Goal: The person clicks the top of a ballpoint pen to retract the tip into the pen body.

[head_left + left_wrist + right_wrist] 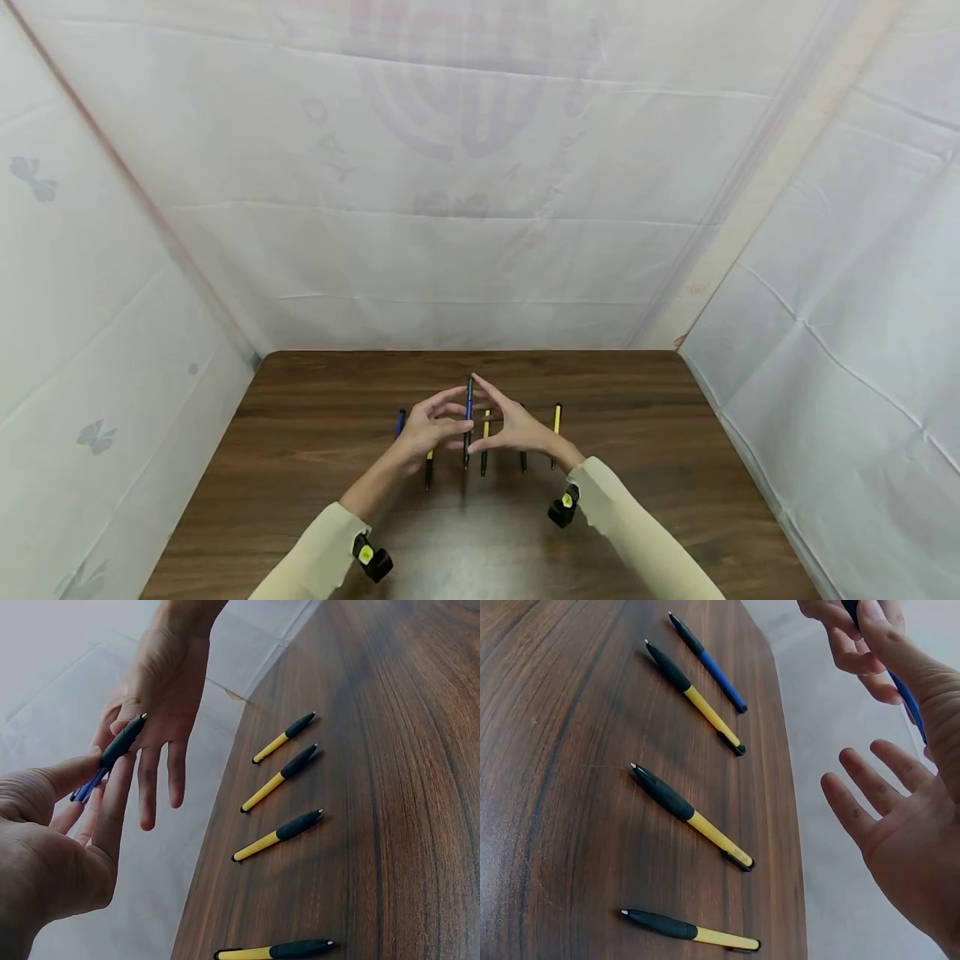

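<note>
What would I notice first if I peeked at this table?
You'd spot the two hands lifted over the middle of the brown table, the left hand pinching a blue pen upright while the right hand spreads open beside it. Below them, yellow-and-black pens lie in a row on the wood.

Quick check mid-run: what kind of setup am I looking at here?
Probably a staged recording booth, not a lived-in room: white sheeting hangs on three sides of a dark wooden table, where pens lie in a row.
</note>
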